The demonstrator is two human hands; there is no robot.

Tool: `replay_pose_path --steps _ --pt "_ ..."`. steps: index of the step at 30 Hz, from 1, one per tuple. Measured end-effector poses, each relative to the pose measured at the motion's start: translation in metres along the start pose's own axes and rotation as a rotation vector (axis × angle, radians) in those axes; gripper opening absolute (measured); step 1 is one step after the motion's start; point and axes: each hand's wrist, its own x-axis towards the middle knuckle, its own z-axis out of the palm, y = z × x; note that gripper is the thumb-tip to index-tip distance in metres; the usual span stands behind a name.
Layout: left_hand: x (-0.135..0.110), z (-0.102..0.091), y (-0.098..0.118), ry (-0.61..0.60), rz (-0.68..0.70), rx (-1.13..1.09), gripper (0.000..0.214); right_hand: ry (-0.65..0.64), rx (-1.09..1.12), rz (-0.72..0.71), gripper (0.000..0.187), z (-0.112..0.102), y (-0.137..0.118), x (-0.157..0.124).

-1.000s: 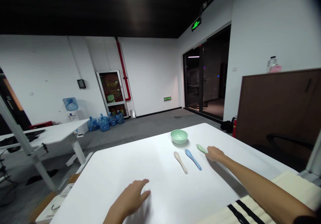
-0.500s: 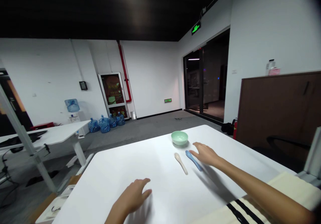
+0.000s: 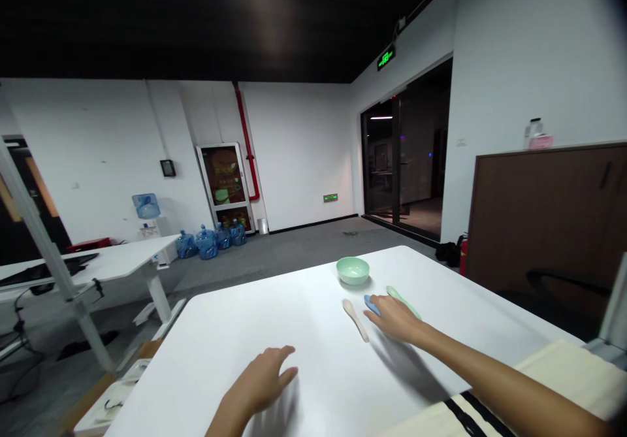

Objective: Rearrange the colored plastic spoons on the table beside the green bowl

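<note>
Right hand (image 3: 394, 319) has moved onto the smooth blue plastic spoon (image 3: 371, 304), its fingers spread, grip hard to tell, next to the long pale green spoon (image 3: 401, 300); left hand (image 3: 262, 378) lies open on the white table (image 3: 245, 313), holding nothing.

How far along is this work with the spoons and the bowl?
Nothing looks finished: the mint-green bowl stands apart with no spoon showing in it. In hand: the right hand lies over the blue spoon, right beside the green spoon. Not yet touched: the cream spoon lies alone on the table, and the left hand holds nothing.
</note>
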Motion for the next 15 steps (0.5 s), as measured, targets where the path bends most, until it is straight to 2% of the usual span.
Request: replay_pose_path --steps 4,8,12,15 --pt "-0.001 -0.001 0.001 -0.004 0.003 0.011 0.056 -0.127 -0.088 0.054 0.039 0.009 -0.013 0.020" --pt "-0.002 -0.001 0.000 -0.009 -0.001 0.011 0.057 -0.252 -0.095 0.088 0.039 0.033 -0.021 0.039" --pt "-0.001 0.000 -0.001 0.002 -0.001 0.009 0.057 -0.280 -0.040 0.110 0.030 0.055 -0.023 0.044" --pt "0.000 0.000 0.000 0.001 -0.013 -0.007 0.057 -0.263 -0.002 0.094 0.020 0.057 -0.022 0.046"
